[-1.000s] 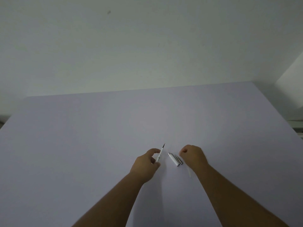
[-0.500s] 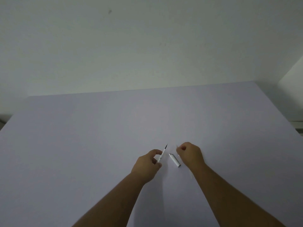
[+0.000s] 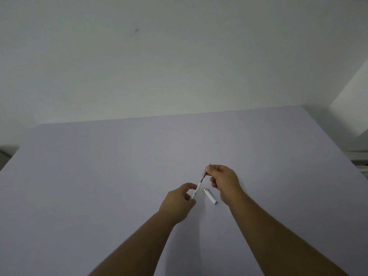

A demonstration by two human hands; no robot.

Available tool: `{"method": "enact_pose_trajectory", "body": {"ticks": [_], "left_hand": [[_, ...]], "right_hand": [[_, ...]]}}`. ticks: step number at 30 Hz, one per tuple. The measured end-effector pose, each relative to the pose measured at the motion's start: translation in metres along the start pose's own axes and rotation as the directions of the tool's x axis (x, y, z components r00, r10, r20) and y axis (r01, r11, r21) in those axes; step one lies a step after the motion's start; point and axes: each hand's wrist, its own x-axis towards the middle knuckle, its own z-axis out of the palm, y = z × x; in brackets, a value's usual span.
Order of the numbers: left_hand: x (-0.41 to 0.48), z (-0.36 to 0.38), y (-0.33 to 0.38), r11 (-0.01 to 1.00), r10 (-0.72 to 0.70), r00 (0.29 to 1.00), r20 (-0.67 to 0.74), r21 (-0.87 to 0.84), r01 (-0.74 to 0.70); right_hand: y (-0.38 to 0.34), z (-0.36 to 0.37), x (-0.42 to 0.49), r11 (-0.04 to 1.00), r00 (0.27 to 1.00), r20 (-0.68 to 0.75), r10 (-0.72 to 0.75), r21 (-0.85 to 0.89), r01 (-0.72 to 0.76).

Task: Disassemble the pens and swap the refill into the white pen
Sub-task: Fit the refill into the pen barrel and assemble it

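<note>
My left hand pinches the lower end of a thin white refill that points up and to the right, its dark tip toward a small silver pen piece. My right hand grips that silver piece with thumb and fingers, right at the refill's tip. A white pen part with a silver end lies on the table between my two hands, untouched. Whether the refill's tip is inside the silver piece I cannot tell.
The work surface is a wide pale lilac table against a plain wall. A white edge and some shelving show at the far right.
My right hand has picked the silver piece up off the table and raised it to the refill's tip. My left hand kept its hold on the refill. The white part stayed on the table.
</note>
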Motion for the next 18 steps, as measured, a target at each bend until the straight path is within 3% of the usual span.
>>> {"method": "enact_pose_trajectory", "body": {"ticks": [18], "left_hand": [[-0.02, -0.002, 0.006, 0.999, -0.008, 0.995, -0.104, -0.054, 0.003]], "right_hand": [[-0.006, -0.003, -0.035, 0.99, 0.987, 0.138, -0.081, -0.106, 0.096]]}}
